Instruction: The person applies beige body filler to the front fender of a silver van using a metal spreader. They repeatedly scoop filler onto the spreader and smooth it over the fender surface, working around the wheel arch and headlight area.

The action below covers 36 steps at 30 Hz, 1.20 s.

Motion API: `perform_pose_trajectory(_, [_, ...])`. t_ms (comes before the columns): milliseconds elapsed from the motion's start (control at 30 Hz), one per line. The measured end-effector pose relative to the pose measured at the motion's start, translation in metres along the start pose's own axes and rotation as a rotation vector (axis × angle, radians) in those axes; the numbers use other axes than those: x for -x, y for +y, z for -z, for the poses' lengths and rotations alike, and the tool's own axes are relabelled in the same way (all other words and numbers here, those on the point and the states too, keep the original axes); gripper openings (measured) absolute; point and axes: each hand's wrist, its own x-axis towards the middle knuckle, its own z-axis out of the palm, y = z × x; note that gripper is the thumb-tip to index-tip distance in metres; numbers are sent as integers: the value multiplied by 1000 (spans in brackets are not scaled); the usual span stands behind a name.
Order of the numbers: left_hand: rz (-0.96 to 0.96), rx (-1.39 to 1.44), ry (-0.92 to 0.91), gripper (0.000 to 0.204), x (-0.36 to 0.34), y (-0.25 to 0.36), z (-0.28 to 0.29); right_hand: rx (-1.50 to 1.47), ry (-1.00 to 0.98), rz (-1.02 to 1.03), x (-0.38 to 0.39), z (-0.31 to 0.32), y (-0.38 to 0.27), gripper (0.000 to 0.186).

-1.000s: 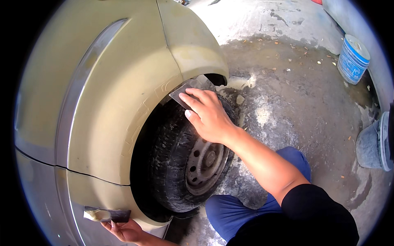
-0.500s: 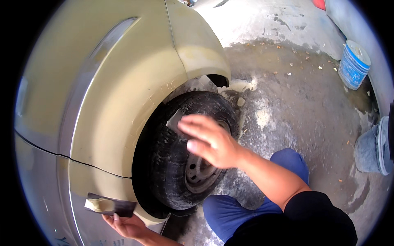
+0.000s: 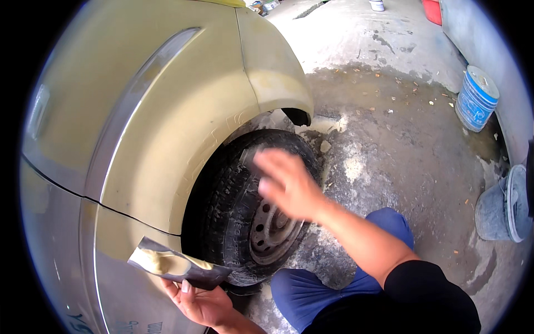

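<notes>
Gritty concrete (image 3: 411, 167); creamy putty (image 3: 153, 261), flat plate (image 3: 203, 275)

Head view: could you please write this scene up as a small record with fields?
Left hand: holds a dark flat plate bearing cream paste
Right hand: blurred, holds a dark flat blade in front of the tyre
Vehicle body: yellowish-beige and grey, raised lines along the wheel arch
Wheel rim: round holes
Floor: grey, with pale patches
Right side: blue-and-white bucket; grey bucket nearer the person
</notes>
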Motion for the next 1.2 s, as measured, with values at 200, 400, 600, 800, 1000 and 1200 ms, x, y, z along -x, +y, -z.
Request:
perform_pose_trajectory(200, [-3,-41,-34,59,5,11,48,33,126,-421,-77,12,47,53])
perform_pose_trajectory(400, [31,-70,-31,58,11,25,84,-9,32,-452,-86,-4,5,54])
perform_pose_trajectory(600, [15,-78,-25,57,7,28,95,108,-12,-268,-65,-28,-60,53])
perform_pose_trajectory(800, [38,-73,88,64,8,26,101,251,41,-73,-42,-49,-101,50])
perform_pose_trajectory(1000, [56,61,-6,56,10,25,106,269,-48,42,-16,-70,-131,52])
perform_pose_trajectory(1200, [174,148,79,58,20,16,80,-108,-175,188,14,-47,-137,49])
